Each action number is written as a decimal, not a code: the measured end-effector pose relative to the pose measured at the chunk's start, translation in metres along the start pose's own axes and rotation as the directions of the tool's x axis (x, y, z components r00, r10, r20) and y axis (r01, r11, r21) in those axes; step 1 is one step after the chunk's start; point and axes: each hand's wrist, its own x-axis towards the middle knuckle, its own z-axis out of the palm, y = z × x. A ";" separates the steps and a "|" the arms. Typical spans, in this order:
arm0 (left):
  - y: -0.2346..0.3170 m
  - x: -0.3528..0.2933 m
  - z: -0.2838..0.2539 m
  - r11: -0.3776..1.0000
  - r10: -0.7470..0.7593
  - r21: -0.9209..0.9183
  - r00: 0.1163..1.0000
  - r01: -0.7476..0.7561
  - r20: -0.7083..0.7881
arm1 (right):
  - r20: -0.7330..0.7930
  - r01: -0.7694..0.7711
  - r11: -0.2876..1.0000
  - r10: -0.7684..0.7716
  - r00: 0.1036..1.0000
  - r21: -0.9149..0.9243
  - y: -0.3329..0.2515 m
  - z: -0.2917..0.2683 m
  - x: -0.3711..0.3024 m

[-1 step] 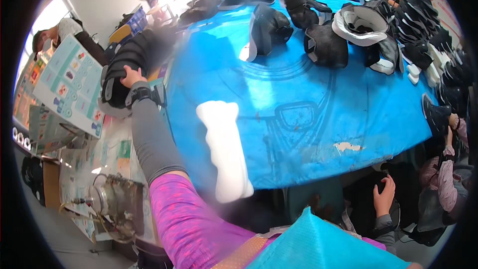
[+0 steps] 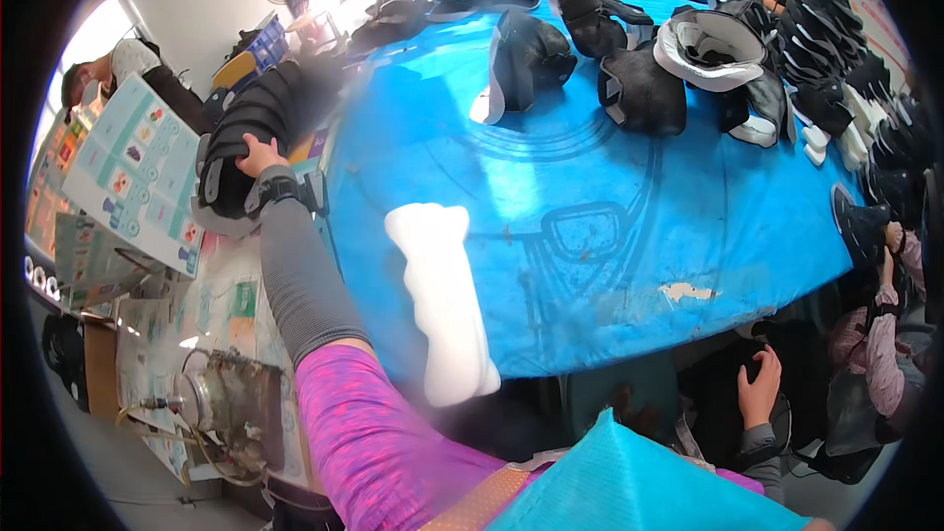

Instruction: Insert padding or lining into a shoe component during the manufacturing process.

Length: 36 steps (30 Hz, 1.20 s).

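Note:
At the left, my left hand (image 2: 261, 155) is closed on the near end of a row of nested black curved padded pieces (image 2: 246, 123), its fingers bent over the front one. The far end of this row is blurred. My right hand (image 2: 760, 390) is low at the right, beyond the blue table's near edge, beside something dark. Its fingers are loosely curved and apart, with nothing visible in them. Between my arms, white wavy-edged foam-like pads (image 2: 442, 305) lie stacked at the near left of the blue tabletop (image 2: 669, 206).
Black padded shells (image 2: 644, 88) and one with a white lining (image 2: 713, 47) stand across the table's far side. More are stacked at the far right. A metal machine (image 2: 221, 398) sits on the left bench, below a printed board (image 2: 138, 172). Another person's hand (image 2: 893, 236) holds a black piece at the right.

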 end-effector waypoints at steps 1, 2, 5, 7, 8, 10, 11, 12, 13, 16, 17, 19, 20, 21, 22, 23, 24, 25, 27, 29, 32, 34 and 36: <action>-0.007 0.013 -0.007 1.000 0.023 -0.021 0.997 -0.022 0.078 | 0.002 0.010 1.000 -0.010 1.000 0.003 0.002 0.002 0.001; -0.016 0.017 -0.010 0.999 0.041 -0.041 0.987 -0.035 0.156 | 0.003 0.016 1.000 -0.016 1.000 -0.001 0.002 0.002 0.001; -0.045 0.024 -0.013 0.990 -0.079 0.128 0.980 0.056 0.182 | 0.007 0.014 1.000 -0.013 1.000 -0.006 -0.001 0.003 0.001; -0.062 0.025 -0.012 0.945 -0.197 0.298 0.962 0.136 0.187 | 0.005 -0.001 1.000 0.001 1.000 -0.021 -0.004 0.002 0.000; -0.070 0.027 -0.013 0.908 -0.254 0.382 0.950 0.170 0.180 | 0.010 -0.008 1.000 0.008 1.000 -0.029 -0.004 0.000 0.000; -0.046 0.046 -0.011 0.851 -0.246 0.497 0.965 0.168 0.094 | 0.020 0.010 1.000 -0.011 1.000 0.010 0.002 0.002 0.004; -0.045 0.050 -0.012 0.706 -0.168 0.701 0.986 0.105 0.021 | 0.031 0.014 1.000 -0.015 0.999 0.017 0.000 0.002 0.004; -0.040 0.054 -0.017 0.507 -0.069 0.860 0.997 0.061 -0.030 | 0.038 0.021 1.000 -0.022 0.999 0.023 0.000 0.003 0.003; -0.029 0.057 -0.025 0.544 -0.131 0.830 0.989 0.124 -0.062 | 0.027 0.022 1.000 -0.023 0.999 0.021 0.001 0.005 0.002; -0.036 0.019 -0.032 0.707 -0.360 0.638 0.932 0.305 -0.046 | 0.004 0.015 1.000 -0.015 1.000 -0.002 0.002 -0.001 -0.002; -0.027 -0.001 -0.033 0.719 -0.514 0.543 0.858 0.435 -0.008 | -0.008 0.017 1.000 -0.017 1.000 0.004 0.002 -0.002 -0.003; 0.006 -0.019 -0.050 0.686 -0.593 0.557 0.803 0.469 0.055 | -0.013 0.035 0.999 -0.035 0.999 0.026 0.012 0.002 -0.002; 0.021 -0.032 -0.058 0.699 -0.614 0.503 0.787 0.508 0.060 | -0.027 0.048 0.998 -0.047 0.999 0.042 0.017 0.004 -0.002; 0.043 -0.040 -0.068 0.720 -0.634 0.463 0.762 0.518 0.134 | -0.037 0.079 0.996 -0.077 0.996 0.047 0.022 0.006 0.002; 0.064 -0.049 -0.077 0.736 -0.647 0.419 0.734 0.532 0.206 | -0.020 0.080 0.995 -0.079 0.997 0.060 0.026 0.007 0.003; 0.086 -0.062 -0.085 0.754 -0.648 0.399 0.689 0.522 0.324 | -0.020 0.076 0.995 -0.074 0.997 0.066 0.027 0.007 0.003; 0.105 -0.085 -0.091 0.779 -0.625 0.385 0.652 0.494 0.428 | -0.023 0.075 0.995 -0.074 0.997 0.066 0.028 0.007 0.002; 0.126 -0.098 -0.102 0.814 -0.578 0.360 0.572 0.455 0.582 | -0.038 0.116 0.989 -0.112 0.993 0.093 0.035 0.010 0.004; 0.151 -0.175 -0.103 0.860 -0.456 0.489 0.651 0.147 0.607 | -0.051 0.144 0.985 -0.140 0.989 0.099 0.053 0.016 -0.004; 0.185 -0.272 -0.110 0.820 -0.379 0.524 0.467 -0.230 0.799 | -0.083 0.131 0.981 -0.120 0.989 0.140 0.072 0.020 -0.011; 0.211 -0.363 -0.157 0.483 -0.432 0.431 0.220 -0.762 0.874 | -0.109 0.143 0.974 -0.126 0.986 0.175 0.100 0.031 -0.021; 0.203 -0.391 -0.199 0.258 -0.224 0.240 0.184 -0.936 0.957 | -0.094 0.150 0.967 -0.133 0.987 0.207 0.112 0.031 -0.026; 0.185 -0.413 -0.232 0.162 -0.102 0.291 0.278 -0.943 0.955 | -0.108 0.143 0.953 -0.118 0.987 0.268 0.124 0.032 -0.032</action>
